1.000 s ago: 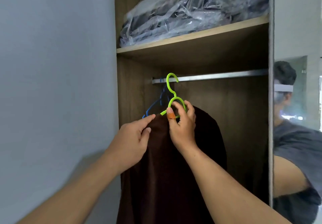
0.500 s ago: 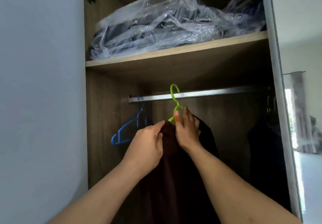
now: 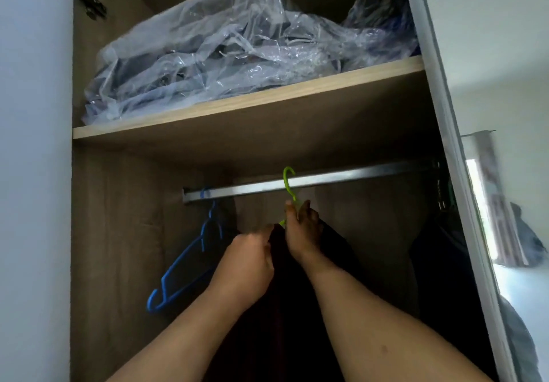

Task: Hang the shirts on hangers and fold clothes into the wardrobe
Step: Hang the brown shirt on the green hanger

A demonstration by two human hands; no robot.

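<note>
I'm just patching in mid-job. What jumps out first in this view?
Both hands meet at centre: the right hand grips the neck of a green hanger hooked over the metal rail, while the left hand pinches the dark shirt on it. Blue hangers hang at the rail's left end; a clear plastic bag fills the shelf above.

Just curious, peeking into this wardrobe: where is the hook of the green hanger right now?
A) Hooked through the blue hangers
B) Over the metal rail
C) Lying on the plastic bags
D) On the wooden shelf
B: the green hanger has its hook curved over the metal rail, while the right hand holds its neck just below.
</note>
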